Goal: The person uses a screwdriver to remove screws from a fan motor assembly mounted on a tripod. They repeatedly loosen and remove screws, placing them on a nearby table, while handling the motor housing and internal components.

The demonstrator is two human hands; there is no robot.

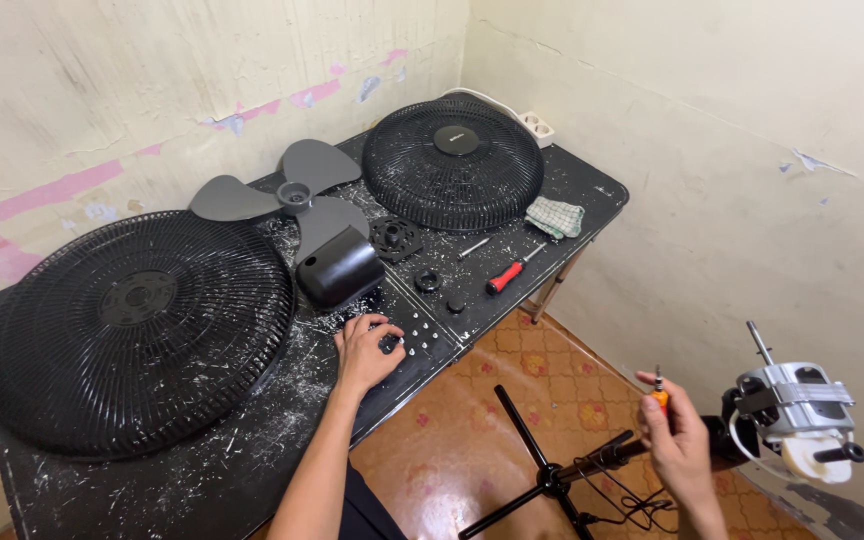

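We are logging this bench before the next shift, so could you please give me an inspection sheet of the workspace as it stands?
Surface: black table, scratched and flecked white, set into a room corner.
Job's things: left hand rests on small screws near the table edge; right hand holds an orange-handled screwdriver off the table, beside the bare fan motor on its stand.
Clutter: two black fan grilles, grey blade, black motor cover, red screwdriver, checked cloth.
Grippers: both are bare hands; left fingers bent on the screws, right closed on the tool.
Cables: black cord loose by the stand; white power strip at the wall.
Surroundings: peeling cream walls, patterned tile floor.
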